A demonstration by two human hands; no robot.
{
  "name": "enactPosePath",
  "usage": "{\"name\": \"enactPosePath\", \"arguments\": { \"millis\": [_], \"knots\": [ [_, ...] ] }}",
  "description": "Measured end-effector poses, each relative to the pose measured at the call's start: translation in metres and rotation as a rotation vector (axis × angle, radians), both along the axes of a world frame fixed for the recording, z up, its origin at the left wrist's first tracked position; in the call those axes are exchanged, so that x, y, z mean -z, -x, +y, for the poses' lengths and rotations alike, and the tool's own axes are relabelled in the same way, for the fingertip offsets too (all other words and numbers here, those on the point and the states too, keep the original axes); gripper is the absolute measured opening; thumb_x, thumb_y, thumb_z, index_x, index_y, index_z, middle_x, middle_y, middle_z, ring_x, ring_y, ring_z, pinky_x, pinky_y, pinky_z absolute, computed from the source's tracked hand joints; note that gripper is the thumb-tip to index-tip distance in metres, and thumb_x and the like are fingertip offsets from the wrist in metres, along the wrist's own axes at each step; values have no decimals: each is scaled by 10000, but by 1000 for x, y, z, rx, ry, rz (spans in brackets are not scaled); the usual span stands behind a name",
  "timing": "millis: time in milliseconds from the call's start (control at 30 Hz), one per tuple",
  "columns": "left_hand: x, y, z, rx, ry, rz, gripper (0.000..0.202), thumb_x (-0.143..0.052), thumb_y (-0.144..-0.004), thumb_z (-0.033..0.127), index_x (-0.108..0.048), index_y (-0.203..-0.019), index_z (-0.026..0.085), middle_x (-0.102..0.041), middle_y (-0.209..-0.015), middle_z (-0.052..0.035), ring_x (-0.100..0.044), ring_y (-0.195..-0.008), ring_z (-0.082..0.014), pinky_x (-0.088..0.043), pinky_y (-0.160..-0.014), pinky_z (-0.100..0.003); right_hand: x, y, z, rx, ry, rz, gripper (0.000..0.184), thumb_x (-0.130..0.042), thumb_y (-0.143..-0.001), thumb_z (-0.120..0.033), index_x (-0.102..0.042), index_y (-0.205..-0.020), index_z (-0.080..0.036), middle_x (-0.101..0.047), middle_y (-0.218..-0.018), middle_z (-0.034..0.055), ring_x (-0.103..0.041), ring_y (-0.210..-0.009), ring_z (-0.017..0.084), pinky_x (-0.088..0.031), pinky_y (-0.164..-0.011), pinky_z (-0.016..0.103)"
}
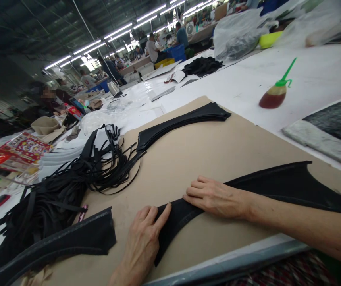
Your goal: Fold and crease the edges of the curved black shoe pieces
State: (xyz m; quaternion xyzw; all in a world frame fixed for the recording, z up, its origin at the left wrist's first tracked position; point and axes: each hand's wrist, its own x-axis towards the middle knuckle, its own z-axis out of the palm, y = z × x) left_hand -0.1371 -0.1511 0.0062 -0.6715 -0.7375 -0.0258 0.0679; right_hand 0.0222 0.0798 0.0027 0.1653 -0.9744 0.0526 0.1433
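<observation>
A long curved piece of black material (pixel 283 184) lies across the brown board in front of me, its middle narrow and its ends flared. My left hand (pixel 146 234) is closed on its left end, with one finger stretched along the upper edge and the others bent. Farther right, my right hand (pixel 214 198) presses its bent fingers on the narrow part at the upper edge, thumb hidden. Another black curved piece (pixel 78 236) lies to the left. A stack of similar black pieces (pixel 182 121) rests at the far side of the board.
A tangled heap of black strips (pixel 69 186) lies at left, by a red printed box (pixel 18 151). A squeeze bottle (pixel 274 93) with a green nozzle stands at back right, near a grey slab (pixel 331 135). The board (pixel 218 155) covers the white table. People work behind.
</observation>
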Motion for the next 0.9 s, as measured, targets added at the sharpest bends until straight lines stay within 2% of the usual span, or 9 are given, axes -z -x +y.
{"name": "enactPosePath", "arguments": {
  "millis": [100,200,333,433,567,700,900],
  "knots": [
    [0,-1,2,-12,13,41,580,-346,-882,3,-451,-1387,268,-548,-915,-56,-516,-844,-196,-487,-750,-337,-3,-7,6,2,-17,-8,173,-437,-981,-144,-602,-1033,-132,-567,-887,47,-456,-784,171,-332,-704,333],
    [0,1,5,8,-41,40,544,-340,-881,6,-513,-1332,255,-542,-931,-67,-520,-849,-194,-476,-730,-329,-6,-13,12,6,-26,-30,176,-446,-979,-149,-596,-1067,-130,-567,-890,42,-463,-790,173,-336,-710,334],
    [-4,0,14,80,-101,3,470,-336,-865,-8,-584,-1215,185,-571,-1064,-100,-538,-944,-215,-488,-771,-354,-7,-19,16,20,-27,-54,185,-445,-980,-154,-582,-1103,-131,-567,-915,41,-475,-809,175,-333,-713,337],
    [-10,-7,25,103,-84,-68,403,-343,-861,-10,-599,-1133,141,-610,-1036,-92,-552,-927,-204,-506,-806,-350,-6,-21,17,31,-17,-53,167,-448,-983,-160,-581,-1081,-141,-564,-911,35,-474,-802,171,-328,-704,334],
    [-11,-21,40,108,-116,-159,444,-333,-867,-19,-551,-1221,134,-614,-1076,-94,-554,-972,-190,-520,-862,-336,-2,-20,17,42,-6,-27,134,-466,-979,-171,-582,-1045,-157,-560,-891,28,-468,-786,167,-321,-683,328],
    [-2,-33,51,139,-70,-240,486,-331,-857,-32,-525,-1275,122,-604,-1105,-104,-545,-999,-189,-524,-896,-342,-1,-19,17,54,-3,6,103,-486,-967,-157,-581,-1005,-154,-556,-873,19,-457,-756,159,-318,-663,328],
    [6,-35,51,155,-70,-184,545,-316,-860,-24,-467,-1358,140,-613,-1115,-110,-552,-998,-202,-535,-887,-351,-4,-24,23,25,-43,4,133,-463,-983,-173,-582,-1038,-148,-561,-869,23,-463,-774,165,-309,-669,331]
  ]
}}
